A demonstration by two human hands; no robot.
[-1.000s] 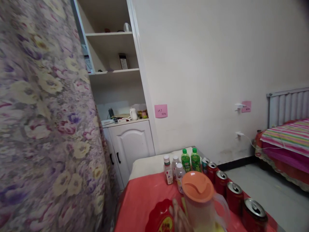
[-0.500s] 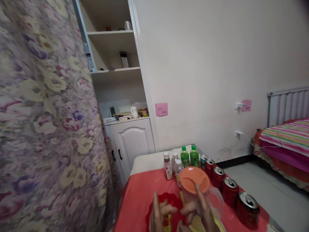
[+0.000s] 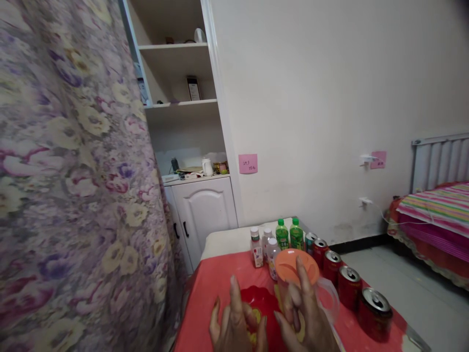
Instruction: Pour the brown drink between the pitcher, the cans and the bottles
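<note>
My left hand (image 3: 236,325) is raised at the bottom of the view with its fingers apart and nothing in it. Beside it, my right hand (image 3: 306,315) also has its fingers spread, the index finger pointing up, and is empty. Between and behind them sits a red scalloped bowl (image 3: 266,297) with small yellow pieces in it, partly hidden by my left hand. A clear pitcher with an orange lid (image 3: 284,264) stands just beyond my right hand, which covers part of it. Whether that hand touches the pitcher I cannot tell.
Small white-capped bottles (image 3: 257,249) and two green bottles (image 3: 282,234) stand at the back of the table. Several cans (image 3: 350,288) line its right side. A red cloth (image 3: 210,293) covers most of it. A curtain (image 3: 80,195) hangs at left.
Both hands have lifted and their fingers have spread more. Before, they pointed inward at each other over the bowl. The view has shifted slightly; the bottles, cans and pitcher stay in place.
</note>
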